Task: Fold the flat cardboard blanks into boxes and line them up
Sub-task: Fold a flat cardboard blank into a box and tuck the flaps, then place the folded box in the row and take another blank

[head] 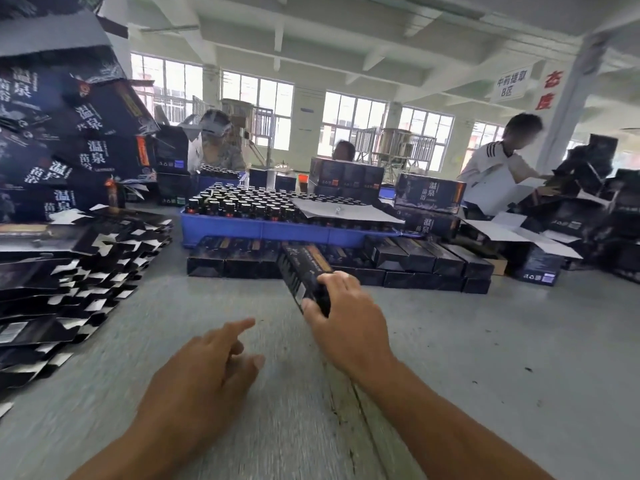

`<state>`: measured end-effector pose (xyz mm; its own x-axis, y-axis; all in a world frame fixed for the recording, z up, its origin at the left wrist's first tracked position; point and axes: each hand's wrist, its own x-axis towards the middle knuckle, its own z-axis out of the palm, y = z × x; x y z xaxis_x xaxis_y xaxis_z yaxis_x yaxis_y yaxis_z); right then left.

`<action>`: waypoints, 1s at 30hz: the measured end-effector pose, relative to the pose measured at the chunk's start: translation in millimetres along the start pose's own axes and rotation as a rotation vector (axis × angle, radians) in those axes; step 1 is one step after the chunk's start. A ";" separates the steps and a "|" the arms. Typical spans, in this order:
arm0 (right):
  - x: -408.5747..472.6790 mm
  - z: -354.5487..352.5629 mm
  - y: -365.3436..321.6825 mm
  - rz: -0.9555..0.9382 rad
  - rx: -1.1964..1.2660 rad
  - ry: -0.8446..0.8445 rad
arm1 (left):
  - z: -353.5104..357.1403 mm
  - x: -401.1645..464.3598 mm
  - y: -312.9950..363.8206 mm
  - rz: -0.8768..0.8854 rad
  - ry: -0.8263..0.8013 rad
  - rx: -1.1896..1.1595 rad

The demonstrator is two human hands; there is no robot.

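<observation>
My right hand (pixel 346 317) grips the near end of a folded black box (pixel 301 268) with an orange stripe, held just above the grey table and pointing away toward a row of finished black boxes (pixel 398 265). My left hand (pixel 211 362) hovers over the table to the left of the box, fingers loosely stretched, holding nothing. A thick pile of flat black cardboard blanks (pixel 69 271) lies at the left side of the table.
A blue tray (pixel 256 230) full of dark bottles stands behind the row, with a white sheet on it. Stacked printed cartons (pixel 62 133) tower at the far left. Three people work across the table among more boxes (pixel 429 192).
</observation>
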<state>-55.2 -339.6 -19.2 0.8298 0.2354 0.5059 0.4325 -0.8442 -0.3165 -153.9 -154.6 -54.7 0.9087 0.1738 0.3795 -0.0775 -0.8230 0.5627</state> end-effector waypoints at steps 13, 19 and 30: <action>138.9 29.0 74.9 0.213 -0.377 -0.003 | 0.9 19.5 -3.4 0.036 -0.138 0.137; 158.9 46.0 99.6 0.249 -0.389 -0.094 | 1.6 21.0 -3.2 0.008 -0.172 0.148; 38.2 34.7 16.0 -0.069 -0.134 -0.328 | 3.1 11.3 1.2 -0.018 -0.176 0.107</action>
<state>-4.4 -327.4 -32.8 0.8787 0.4174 0.2314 0.4593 -0.8715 -0.1720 -142.5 -155.2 -52.0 0.9679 0.1000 0.2308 -0.0250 -0.8748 0.4838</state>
